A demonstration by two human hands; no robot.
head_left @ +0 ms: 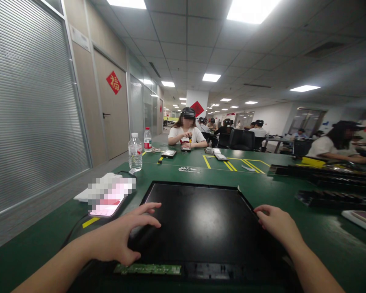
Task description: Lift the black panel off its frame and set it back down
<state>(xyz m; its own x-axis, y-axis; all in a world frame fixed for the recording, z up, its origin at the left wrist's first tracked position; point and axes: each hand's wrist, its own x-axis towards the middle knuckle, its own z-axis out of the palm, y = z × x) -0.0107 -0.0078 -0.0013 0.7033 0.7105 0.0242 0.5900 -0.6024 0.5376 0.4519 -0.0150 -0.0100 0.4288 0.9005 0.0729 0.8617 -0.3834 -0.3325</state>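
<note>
A black display panel (198, 228) with a thin dark frame lies flat in front of me, light glinting off its middle. Along its near edge runs a green circuit board strip (149, 269). My left hand (120, 236) is over the panel's left side with fingers and thumb spread; whether the fingertips touch the surface I cannot tell. At the right edge, the thumb and fingers of my right hand (277, 224) are closed on the panel's frame.
To the left lie a lit phone (108, 207) and a white packet; two water bottles (135, 152) stand behind them. Across the green table (167, 176), a person handles small devices. Black strip-like parts (335, 199) and a white device (361, 219) lie on the right.
</note>
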